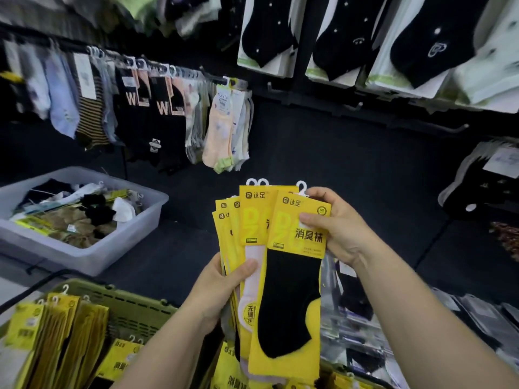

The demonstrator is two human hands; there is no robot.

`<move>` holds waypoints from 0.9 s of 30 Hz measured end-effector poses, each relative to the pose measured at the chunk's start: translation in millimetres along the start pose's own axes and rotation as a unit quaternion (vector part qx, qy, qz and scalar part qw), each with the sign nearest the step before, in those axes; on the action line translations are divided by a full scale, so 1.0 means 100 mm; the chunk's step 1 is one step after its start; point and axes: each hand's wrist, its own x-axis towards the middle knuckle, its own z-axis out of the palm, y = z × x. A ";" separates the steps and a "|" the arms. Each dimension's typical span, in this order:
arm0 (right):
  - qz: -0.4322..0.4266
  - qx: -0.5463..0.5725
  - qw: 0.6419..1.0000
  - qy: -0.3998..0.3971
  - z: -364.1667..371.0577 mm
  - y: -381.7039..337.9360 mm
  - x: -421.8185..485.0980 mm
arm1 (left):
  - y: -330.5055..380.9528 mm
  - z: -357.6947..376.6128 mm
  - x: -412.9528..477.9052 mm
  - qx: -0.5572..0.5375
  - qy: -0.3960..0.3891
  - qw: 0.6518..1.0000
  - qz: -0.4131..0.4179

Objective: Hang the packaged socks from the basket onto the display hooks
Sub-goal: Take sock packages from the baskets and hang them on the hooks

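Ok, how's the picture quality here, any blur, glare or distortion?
Head view: the sock packs, left hand and right hand are sharp; the hanging socks top and left smear with blur; edges look stretched by the wide lens; lighting is dim, without obvious glare.

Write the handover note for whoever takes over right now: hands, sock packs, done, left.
Left hand grips a fanned stack of yellow sock packs.
Right hand pinches the top of the front pack, the black-sock one.
Green basket at lower left holds more yellow packs.
Done: no yellow pack shows on the wall hooks.
Left: hang the held packs there, then the basket's.
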 end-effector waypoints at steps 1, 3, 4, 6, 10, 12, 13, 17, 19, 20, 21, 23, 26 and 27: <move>0.006 0.003 1.000 0.001 -0.01 -0.05 0.02 | 0.04 -0.02 0.02 -0.002 0.008 1.000 0.005; 0.008 -0.005 1.000 0.030 0.00 -0.13 0.08 | 0.13 -0.08 0.06 -0.004 0.049 0.999 0.022; -0.003 -0.010 0.999 0.050 0.02 -0.17 0.12 | 0.17 -0.13 0.09 0.004 0.079 0.996 0.036; -0.034 -0.024 0.995 0.093 0.08 -0.25 0.24 | 0.22 -0.30 0.16 0.023 0.148 0.987 0.063; -0.114 -0.081 0.976 0.167 0.23 -0.56 0.54 | 0.34 -0.70 0.22 0.033 0.213 0.970 0.115; -0.157 -0.116 0.961 0.195 0.34 -0.76 0.79 | 0.38 -0.86 0.23 0.048 0.226 0.964 0.131; -0.176 -0.137 0.952 0.208 0.40 -0.85 0.92 | 0.39 -0.92 0.23 0.058 0.234 0.961 0.134; -0.216 -0.212 0.923 0.237 0.59 -1.14 1.41 | 0.34 -1.01 0.26 0.097 0.234 0.959 0.122; -0.208 -0.236 0.920 0.232 0.63 -1.20 1.59 | 0.30 -1.03 0.28 0.090 0.236 0.962 0.107; -0.204 -0.241 0.921 0.228 0.64 -1.21 1.67 | 0.30 -1.04 0.29 0.084 0.234 0.963 0.101; -0.198 -0.251 0.920 0.225 0.65 -1.21 1.73 | 0.29 -1.04 0.29 0.079 0.229 0.965 0.098; -0.191 -0.275 0.914 0.229 0.64 -1.18 1.82 | 0.30 -1.04 0.31 0.070 0.220 0.968 0.096; -0.173 -0.247 0.921 0.246 0.59 -1.10 1.88 | 0.31 -1.03 0.33 0.059 0.212 0.970 0.098; -0.167 -0.239 0.923 0.251 0.57 -1.08 1.88 | 0.33 -1.01 0.33 0.053 0.208 0.972 0.100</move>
